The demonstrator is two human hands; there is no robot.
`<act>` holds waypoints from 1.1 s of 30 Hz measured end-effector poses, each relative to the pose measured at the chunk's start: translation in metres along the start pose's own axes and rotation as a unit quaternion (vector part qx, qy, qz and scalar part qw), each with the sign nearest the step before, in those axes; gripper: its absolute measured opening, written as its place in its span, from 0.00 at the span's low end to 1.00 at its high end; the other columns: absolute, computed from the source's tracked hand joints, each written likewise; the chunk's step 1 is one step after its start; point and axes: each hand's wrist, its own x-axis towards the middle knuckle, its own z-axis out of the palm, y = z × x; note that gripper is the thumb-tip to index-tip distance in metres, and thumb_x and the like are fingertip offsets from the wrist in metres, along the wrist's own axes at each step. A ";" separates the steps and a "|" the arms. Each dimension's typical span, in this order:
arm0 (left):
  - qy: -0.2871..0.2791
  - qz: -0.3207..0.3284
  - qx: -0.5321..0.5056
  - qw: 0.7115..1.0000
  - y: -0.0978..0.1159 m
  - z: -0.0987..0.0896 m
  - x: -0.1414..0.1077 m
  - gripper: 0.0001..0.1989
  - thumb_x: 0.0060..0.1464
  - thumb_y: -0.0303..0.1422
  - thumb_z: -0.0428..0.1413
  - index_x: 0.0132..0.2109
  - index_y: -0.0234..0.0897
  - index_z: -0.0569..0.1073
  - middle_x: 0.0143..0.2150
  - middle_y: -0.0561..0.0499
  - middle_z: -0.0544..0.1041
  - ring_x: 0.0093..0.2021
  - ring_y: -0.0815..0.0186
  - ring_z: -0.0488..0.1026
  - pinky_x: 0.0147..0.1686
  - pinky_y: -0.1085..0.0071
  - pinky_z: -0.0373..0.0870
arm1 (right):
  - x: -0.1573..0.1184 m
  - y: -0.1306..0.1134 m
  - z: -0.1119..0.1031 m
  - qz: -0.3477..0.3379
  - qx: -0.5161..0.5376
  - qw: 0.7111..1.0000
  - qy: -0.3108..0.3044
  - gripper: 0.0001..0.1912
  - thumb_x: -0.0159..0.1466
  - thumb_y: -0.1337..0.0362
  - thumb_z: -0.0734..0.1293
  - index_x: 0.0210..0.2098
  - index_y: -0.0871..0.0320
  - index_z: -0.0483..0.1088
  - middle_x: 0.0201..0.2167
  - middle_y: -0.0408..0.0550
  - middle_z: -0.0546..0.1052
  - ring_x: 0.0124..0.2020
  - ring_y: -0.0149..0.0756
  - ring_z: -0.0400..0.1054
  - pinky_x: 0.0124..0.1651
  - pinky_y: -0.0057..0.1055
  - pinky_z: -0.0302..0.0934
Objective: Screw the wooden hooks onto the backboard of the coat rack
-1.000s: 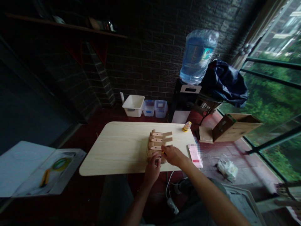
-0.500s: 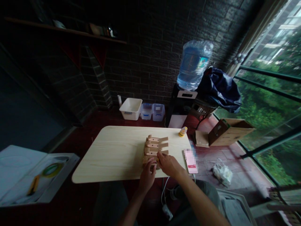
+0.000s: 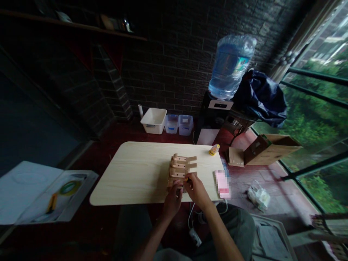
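Note:
A tan, cardboard-like craft piece (image 3: 177, 174) lies on the pale table, right of its middle. Several strips cross it in rows, with small dark dots, curled left ends and flat tabs at the right. My left hand (image 3: 173, 199) is closed on its near edge, fingers curled. Just right of that, my right hand (image 3: 198, 191) pinches a small yellow object (image 3: 188, 179) over the near right part of the piece. Its shape is mostly hidden by my fingers. Both hands cover the nearest row.
On the table (image 3: 130, 174) stand a small yellow-capped bottle (image 3: 214, 149) and a pink-screened phone (image 3: 223, 184) with a white cable. An open white box (image 3: 65, 195) is at left. Behind are plastic bins (image 3: 154, 121), a water dispenser (image 3: 214, 119) and a cardboard box (image 3: 269, 150).
The view has shifted slightly. My right hand has moved a little up and right along the craft piece, with the yellow object between its fingers. My left hand stays at the near edge.

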 end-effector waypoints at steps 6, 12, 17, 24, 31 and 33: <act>-0.002 -0.024 -0.037 0.999 0.008 -0.003 0.000 0.16 0.66 0.43 0.48 0.53 0.42 0.71 0.62 0.44 0.70 0.55 0.59 0.74 0.49 0.61 0.78 | -0.012 -0.005 0.011 -0.035 0.058 0.997 0.044 0.19 0.72 0.65 0.56 0.58 0.53 0.67 0.52 0.54 0.74 0.53 0.41 0.69 0.56 0.40 0.65; -0.004 -0.035 -0.048 0.998 0.014 -0.007 0.000 0.16 0.65 0.42 0.48 0.52 0.41 0.72 0.62 0.44 0.71 0.55 0.59 0.75 0.47 0.61 0.78 | -0.022 -0.008 0.023 0.034 0.111 0.991 0.064 0.18 0.73 0.58 0.57 0.59 0.54 0.66 0.52 0.55 0.76 0.48 0.41 0.74 0.50 0.38 0.70; -0.009 -0.033 -0.040 0.999 0.009 -0.005 -0.002 0.15 0.66 0.42 0.48 0.52 0.42 0.72 0.62 0.45 0.71 0.59 0.59 0.72 0.50 0.60 0.77 | -0.024 -0.009 0.021 0.041 0.122 0.989 0.071 0.17 0.73 0.56 0.60 0.55 0.55 0.69 0.50 0.54 0.77 0.46 0.41 0.75 0.49 0.37 0.71; -0.005 -0.029 -0.039 0.999 0.004 -0.003 -0.003 0.15 0.66 0.41 0.47 0.53 0.42 0.71 0.63 0.44 0.70 0.60 0.59 0.72 0.54 0.60 0.75 | -0.028 -0.002 0.024 0.049 0.127 0.987 0.082 0.18 0.71 0.53 0.62 0.54 0.55 0.71 0.49 0.55 0.78 0.46 0.42 0.76 0.49 0.37 0.72; 0.005 -0.008 -0.030 0.999 -0.001 -0.001 -0.003 0.15 0.65 0.41 0.49 0.53 0.42 0.72 0.64 0.44 0.70 0.60 0.58 0.71 0.56 0.57 0.74 | -0.032 -0.005 0.027 0.047 0.116 0.987 0.105 0.19 0.73 0.52 0.59 0.55 0.55 0.71 0.51 0.55 0.77 0.52 0.43 0.73 0.56 0.40 0.68; 0.007 -0.002 -0.029 1.000 -0.003 0.000 -0.004 0.15 0.65 0.41 0.49 0.52 0.41 0.72 0.63 0.43 0.70 0.61 0.58 0.70 0.56 0.58 0.74 | -0.033 -0.005 0.027 0.044 0.123 0.986 0.105 0.20 0.73 0.52 0.58 0.54 0.56 0.71 0.51 0.55 0.78 0.52 0.43 0.73 0.55 0.40 0.69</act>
